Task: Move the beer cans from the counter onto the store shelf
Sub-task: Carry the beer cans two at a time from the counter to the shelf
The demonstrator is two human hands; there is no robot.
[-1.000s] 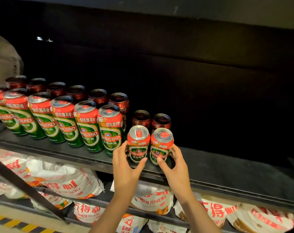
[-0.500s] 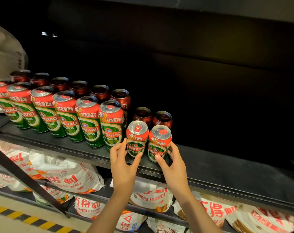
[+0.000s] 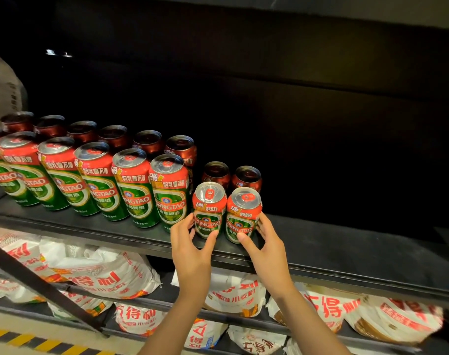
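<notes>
Gripping two short red-and-green aluminium beer cans, the left hand [image 3: 190, 248] clasps one can [image 3: 208, 210] and the right hand [image 3: 265, 248] the other [image 3: 242, 215], both touching near the front edge of the dark metal shelf [image 3: 346, 254]; careless release could tip either off it.

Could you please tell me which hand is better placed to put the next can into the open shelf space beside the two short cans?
Right, probably. The right hand holds the outer short red-and-green can, beside the bare black shelf; the left hand is hemmed by tall cans.

Dim dark shelf back [image 3: 321, 111], front cans [image 3: 131, 185] brightly lit, glinting lids, curved blurry edges
</notes>
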